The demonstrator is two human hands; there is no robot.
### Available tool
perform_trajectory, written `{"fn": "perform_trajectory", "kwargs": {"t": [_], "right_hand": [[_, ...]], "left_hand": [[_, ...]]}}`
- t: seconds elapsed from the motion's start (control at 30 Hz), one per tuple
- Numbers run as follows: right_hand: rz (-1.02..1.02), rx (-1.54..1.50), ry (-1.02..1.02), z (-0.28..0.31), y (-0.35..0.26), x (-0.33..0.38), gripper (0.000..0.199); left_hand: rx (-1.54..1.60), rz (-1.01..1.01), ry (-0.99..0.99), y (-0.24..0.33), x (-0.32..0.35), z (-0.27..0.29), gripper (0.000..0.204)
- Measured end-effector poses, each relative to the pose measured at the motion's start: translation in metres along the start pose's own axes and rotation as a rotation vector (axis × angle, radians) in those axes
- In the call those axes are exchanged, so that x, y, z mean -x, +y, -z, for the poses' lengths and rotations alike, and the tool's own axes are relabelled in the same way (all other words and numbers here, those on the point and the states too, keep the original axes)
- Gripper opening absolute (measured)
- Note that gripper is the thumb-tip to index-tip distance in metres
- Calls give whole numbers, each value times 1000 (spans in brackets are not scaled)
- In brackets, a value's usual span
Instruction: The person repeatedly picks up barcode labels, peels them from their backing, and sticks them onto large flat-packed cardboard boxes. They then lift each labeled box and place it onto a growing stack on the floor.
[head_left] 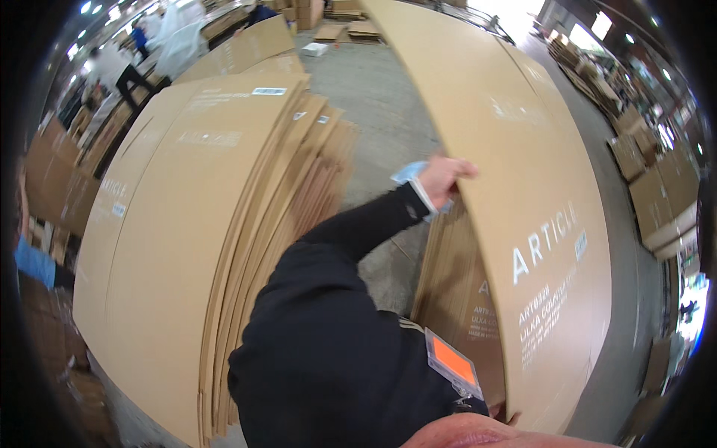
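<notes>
Head view
Left hand (442, 179): raised in the middle of the picture at the end of a black sleeve (358, 224). Its fingers (461, 170) are curled tight over the left edge of the sheet, gripping it.
Sheet (508, 172): a large flat brown cardboard sheet, standing tilted on the right of the picture. It runs from the top centre down to the lower right. The gripped edge lies under the fingertips, and the broad printed face spreads away to the right of the hand.
Fingers and sheet: the fingertips wrap onto the near face of the sheet at its edge; the palm sits on the left, off the face.
Blue cloth (409, 173): a bit of pale blue stuff shows just beside the wrist, on its left. What it is cannot be told.
Right hand: not in the picture, so its grip cannot be told.
Right stack (455, 284): more cardboard sheets stand on edge behind and below the held sheet, under the hand.
Left stack (187, 224): a thick pile of like sheets leans across the left half, edges fanned toward the centre, well apart from the hand.
Badge (452, 363): an orange tag in a clear holder hangs on the black top, low in the picture.
Floor (381, 104): grey concrete shows between the two stacks.
Far people (119, 71): small figures at upper left, well away.
</notes>
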State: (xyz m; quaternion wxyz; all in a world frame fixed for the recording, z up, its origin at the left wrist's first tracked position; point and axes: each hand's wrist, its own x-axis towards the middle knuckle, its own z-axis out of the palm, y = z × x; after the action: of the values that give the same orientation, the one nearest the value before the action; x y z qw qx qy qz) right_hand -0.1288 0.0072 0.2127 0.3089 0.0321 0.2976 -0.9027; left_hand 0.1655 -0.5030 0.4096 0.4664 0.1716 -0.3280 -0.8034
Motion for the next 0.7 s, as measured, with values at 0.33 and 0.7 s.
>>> {"fn": "perform_trajectory", "kwargs": {"t": [0.33, 0.7], "right_hand": [[-774, 172, -744, -304, 251, -131, 44], [-1400, 714, -1093, -449, 631, 9, 39]], "left_hand": [[-49, -986, 723, 130, 343, 145, 9], [419, -1414, 1370, -81, 496, 188, 27]]}}
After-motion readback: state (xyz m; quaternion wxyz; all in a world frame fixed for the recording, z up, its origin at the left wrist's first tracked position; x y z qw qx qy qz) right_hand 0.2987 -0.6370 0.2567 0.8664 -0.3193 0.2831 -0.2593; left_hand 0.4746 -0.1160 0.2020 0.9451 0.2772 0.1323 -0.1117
